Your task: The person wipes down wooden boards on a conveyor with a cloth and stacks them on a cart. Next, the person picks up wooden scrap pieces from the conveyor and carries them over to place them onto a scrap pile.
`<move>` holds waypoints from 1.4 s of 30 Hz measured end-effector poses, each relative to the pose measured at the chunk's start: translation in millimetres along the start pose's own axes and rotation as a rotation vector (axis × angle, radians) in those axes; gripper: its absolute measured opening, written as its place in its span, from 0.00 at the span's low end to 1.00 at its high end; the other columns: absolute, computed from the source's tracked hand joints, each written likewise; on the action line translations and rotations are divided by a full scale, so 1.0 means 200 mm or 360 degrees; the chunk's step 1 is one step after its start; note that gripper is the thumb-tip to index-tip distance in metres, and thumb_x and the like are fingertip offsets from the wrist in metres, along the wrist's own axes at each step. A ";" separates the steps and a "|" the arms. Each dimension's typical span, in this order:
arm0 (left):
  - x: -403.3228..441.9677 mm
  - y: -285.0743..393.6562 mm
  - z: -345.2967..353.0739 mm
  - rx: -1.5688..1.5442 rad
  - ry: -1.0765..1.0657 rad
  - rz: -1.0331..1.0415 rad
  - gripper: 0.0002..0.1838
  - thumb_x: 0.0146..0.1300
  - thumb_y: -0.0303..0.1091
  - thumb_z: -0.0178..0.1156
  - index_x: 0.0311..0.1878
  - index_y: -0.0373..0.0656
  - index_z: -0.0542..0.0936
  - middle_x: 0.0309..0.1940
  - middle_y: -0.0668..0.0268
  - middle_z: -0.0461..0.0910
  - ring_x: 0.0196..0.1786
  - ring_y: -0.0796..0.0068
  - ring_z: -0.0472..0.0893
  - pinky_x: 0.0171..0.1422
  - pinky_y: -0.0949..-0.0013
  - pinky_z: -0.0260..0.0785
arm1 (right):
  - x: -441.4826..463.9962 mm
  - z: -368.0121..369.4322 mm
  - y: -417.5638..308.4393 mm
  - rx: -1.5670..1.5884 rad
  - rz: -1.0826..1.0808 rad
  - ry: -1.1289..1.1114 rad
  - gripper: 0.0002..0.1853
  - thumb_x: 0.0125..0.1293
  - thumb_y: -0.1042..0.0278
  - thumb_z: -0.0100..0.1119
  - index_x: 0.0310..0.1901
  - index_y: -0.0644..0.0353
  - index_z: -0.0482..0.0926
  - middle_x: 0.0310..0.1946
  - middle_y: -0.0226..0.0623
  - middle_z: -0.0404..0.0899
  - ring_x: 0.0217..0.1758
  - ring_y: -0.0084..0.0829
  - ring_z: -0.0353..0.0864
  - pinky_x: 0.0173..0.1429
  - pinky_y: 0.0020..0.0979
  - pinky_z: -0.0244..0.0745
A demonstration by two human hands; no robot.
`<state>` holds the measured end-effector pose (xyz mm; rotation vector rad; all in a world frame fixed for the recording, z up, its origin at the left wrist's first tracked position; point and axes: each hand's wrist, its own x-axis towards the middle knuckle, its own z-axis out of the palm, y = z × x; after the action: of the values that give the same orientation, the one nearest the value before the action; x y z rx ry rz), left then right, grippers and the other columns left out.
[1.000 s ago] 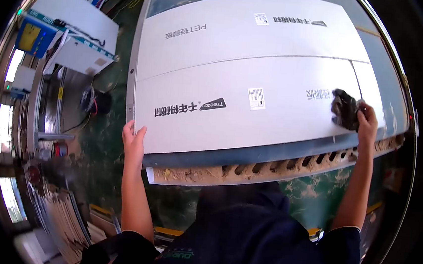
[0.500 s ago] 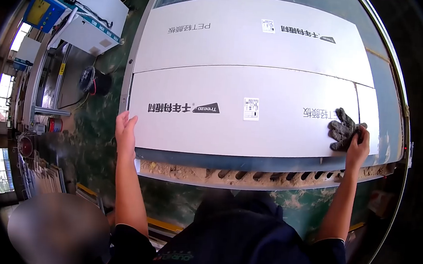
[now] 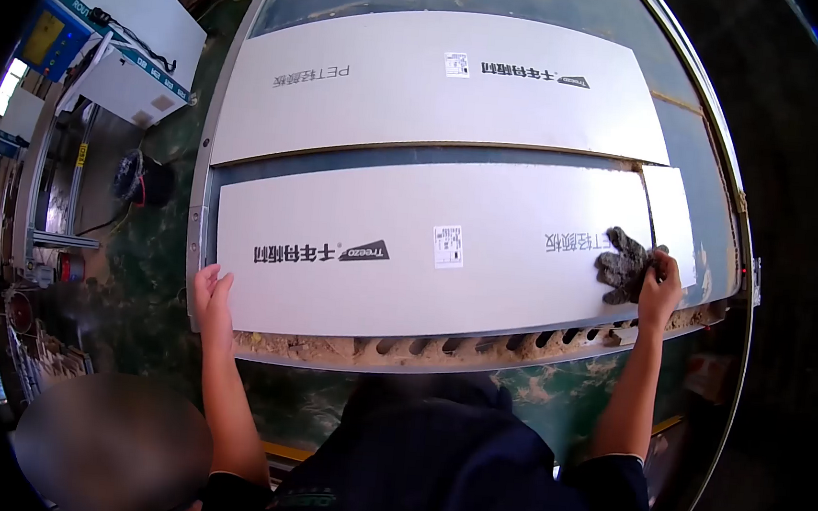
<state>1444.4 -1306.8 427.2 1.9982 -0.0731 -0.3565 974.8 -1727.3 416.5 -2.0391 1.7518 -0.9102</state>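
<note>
A long white board (image 3: 358, 295) with dark lettering and a label lies on the table nearest me. My left hand (image 3: 215, 306) is at its front left corner, thumb and fingers stretched out and apart. At the other end, my right hand (image 3: 658, 290) has its fingers closed at the cuff of a dark grey work glove (image 3: 625, 266), which lies over the board's right part. A narrow white strip (image 3: 671, 219) lies beyond that end, partly under my right hand. Behind is a second white board (image 3: 383, 100), parted from the near one by a gap.
The table's front trough (image 3: 402, 345) is slotted and full of sawdust. A metal rail (image 3: 197, 229) runs along the left edge. Further left stand a white machine cabinet (image 3: 139, 81) and a dark bucket (image 3: 146, 180). A person (image 3: 115, 444) is close at my lower left.
The near board and the narrow strip have slid towards me, opening a gap to the far board. Both hands and the glove moved with them. My view has also shifted.
</note>
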 end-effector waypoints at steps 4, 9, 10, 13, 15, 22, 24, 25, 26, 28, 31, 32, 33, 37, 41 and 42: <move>0.02 0.03 0.00 0.0025 0.0046 -0.0091 0.18 0.64 0.36 0.53 0.56 0.40 0.70 0.52 0.57 0.71 0.58 0.66 0.68 0.65 0.67 0.56 | 0.01 0.04 0.05 0.0037 -0.0002 0.0000 0.12 0.60 0.80 0.53 0.44 0.62 0.79 0.34 0.37 0.81 0.37 0.27 0.79 0.43 0.26 0.72; 0.05 -0.04 -0.03 -0.0035 0.0052 -0.0060 0.18 0.64 0.34 0.55 0.56 0.41 0.70 0.54 0.57 0.69 0.59 0.65 0.67 0.66 0.66 0.56 | 0.13 0.03 0.05 0.0215 -0.0063 0.0265 0.11 0.61 0.79 0.54 0.45 0.62 0.79 0.37 0.36 0.81 0.38 0.28 0.79 0.44 0.27 0.73; 0.04 -0.04 -0.02 0.0138 0.0081 0.0031 0.18 0.63 0.33 0.56 0.56 0.41 0.70 0.56 0.57 0.67 0.60 0.64 0.66 0.66 0.65 0.56 | 0.18 0.02 -0.01 0.0191 -0.0085 0.0387 0.11 0.61 0.78 0.54 0.46 0.62 0.78 0.38 0.36 0.81 0.39 0.28 0.80 0.45 0.28 0.73; -0.01 0.00 0.01 0.0624 0.0098 0.0345 0.21 0.61 0.31 0.58 0.58 0.43 0.68 0.59 0.56 0.64 0.63 0.60 0.63 0.67 0.61 0.55 | 0.29 0.00 -0.33 0.0347 -0.0200 0.0545 0.12 0.65 0.77 0.53 0.50 0.60 0.77 0.40 0.36 0.81 0.44 0.27 0.79 0.48 0.27 0.75; -0.07 0.06 0.06 0.0896 -0.0015 0.0605 0.24 0.59 0.30 0.59 0.59 0.43 0.67 0.60 0.56 0.62 0.64 0.57 0.60 0.67 0.58 0.54 | 0.31 0.11 -0.43 0.0262 -0.0263 0.0231 0.13 0.65 0.78 0.52 0.49 0.57 0.77 0.41 0.41 0.80 0.43 0.33 0.81 0.47 0.28 0.77; -0.27 0.18 -0.01 0.1251 -0.0482 0.0600 0.38 0.55 0.37 0.64 0.67 0.43 0.59 0.69 0.57 0.54 0.70 0.52 0.53 0.73 0.54 0.47 | 0.22 0.45 -0.53 0.0040 -0.0381 -0.0567 0.21 0.60 0.67 0.59 0.56 0.58 0.74 0.56 0.47 0.72 0.60 0.44 0.70 0.65 0.38 0.64; -0.28 0.17 -0.06 0.1283 -0.0549 0.0535 0.40 0.53 0.38 0.66 0.68 0.43 0.58 0.70 0.56 0.55 0.71 0.53 0.54 0.73 0.55 0.48 | 0.25 0.49 -0.48 -0.0202 -0.0423 -0.0607 0.24 0.62 0.61 0.55 0.59 0.57 0.71 0.62 0.48 0.66 0.67 0.47 0.61 0.70 0.42 0.56; -0.28 0.15 -0.09 0.1261 -0.0577 0.0487 0.41 0.52 0.38 0.67 0.68 0.43 0.59 0.70 0.56 0.56 0.71 0.53 0.55 0.73 0.55 0.48 | 0.26 0.55 -0.41 -0.0183 -0.0465 -0.0597 0.23 0.65 0.60 0.52 0.60 0.57 0.70 0.64 0.49 0.64 0.68 0.48 0.60 0.71 0.43 0.54; -0.28 0.14 -0.11 0.1237 -0.0600 0.0438 0.42 0.51 0.38 0.68 0.68 0.42 0.59 0.70 0.56 0.56 0.71 0.53 0.56 0.73 0.55 0.48 | 0.24 0.58 -0.42 -0.0211 -0.0532 -0.0553 0.23 0.65 0.60 0.50 0.61 0.57 0.70 0.64 0.50 0.63 0.69 0.48 0.59 0.71 0.43 0.54; -0.27 0.07 -0.11 0.1271 -0.0563 0.0560 0.42 0.49 0.38 0.69 0.67 0.42 0.61 0.69 0.56 0.58 0.71 0.54 0.57 0.73 0.56 0.50 | 0.18 0.65 -0.47 -0.0216 -0.0516 -0.0482 0.22 0.66 0.61 0.48 0.60 0.59 0.71 0.64 0.51 0.63 0.68 0.49 0.59 0.71 0.43 0.55; -0.28 0.05 -0.10 0.1269 -0.0509 0.0607 0.40 0.46 0.36 0.72 0.63 0.40 0.67 0.69 0.57 0.59 0.71 0.57 0.58 0.72 0.59 0.53 | -0.05 0.83 -0.77 -0.0080 -0.0883 -0.0685 0.20 0.64 0.66 0.51 0.57 0.60 0.73 0.62 0.52 0.65 0.67 0.52 0.61 0.71 0.43 0.56; -0.28 0.04 -0.09 0.1280 -0.0490 0.0613 0.40 0.45 0.36 0.72 0.63 0.40 0.67 0.69 0.57 0.60 0.71 0.57 0.59 0.72 0.60 0.53 | -0.16 0.92 -0.89 -0.0111 -0.1123 -0.0667 0.19 0.63 0.69 0.50 0.56 0.61 0.73 0.61 0.53 0.66 0.67 0.52 0.61 0.71 0.44 0.55; -0.28 0.04 -0.09 0.1293 -0.0467 0.0623 0.39 0.45 0.35 0.72 0.63 0.40 0.68 0.68 0.57 0.60 0.70 0.57 0.59 0.72 0.60 0.54 | -0.27 0.99 -1.03 -0.0031 -0.1303 -0.0692 0.18 0.62 0.70 0.50 0.54 0.64 0.72 0.61 0.53 0.66 0.67 0.52 0.61 0.72 0.45 0.53; -0.28 0.00 -0.12 0.1169 -0.0406 0.0729 0.38 0.41 0.34 0.74 0.60 0.38 0.71 0.66 0.55 0.63 0.69 0.58 0.61 0.70 0.60 0.57 | -0.58 1.18 -1.34 0.0231 -0.1543 -0.0806 0.17 0.63 0.71 0.47 0.53 0.65 0.71 0.60 0.54 0.67 0.67 0.51 0.61 0.71 0.47 0.54; -0.27 -0.17 -0.20 0.0940 -0.0296 0.0940 0.40 0.38 0.36 0.74 0.60 0.40 0.72 0.64 0.56 0.66 0.68 0.56 0.62 0.71 0.57 0.54 | -0.61 1.20 -1.28 0.0238 -0.1479 -0.0953 0.17 0.66 0.69 0.48 0.55 0.64 0.73 0.61 0.55 0.66 0.65 0.52 0.65 0.69 0.46 0.56; -0.28 -0.20 -0.22 0.0961 -0.0229 0.0974 0.40 0.36 0.35 0.74 0.58 0.39 0.72 0.64 0.56 0.66 0.68 0.57 0.61 0.70 0.57 0.54 | -0.61 1.20 -1.25 0.0044 -0.1541 -0.0863 0.19 0.67 0.68 0.48 0.57 0.65 0.71 0.61 0.57 0.66 0.65 0.53 0.64 0.70 0.46 0.56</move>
<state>1399.8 -1240.0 420.6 2.3987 -0.9562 -0.0762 1312.9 -1598.1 353.6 -2.7699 0.4288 -0.4717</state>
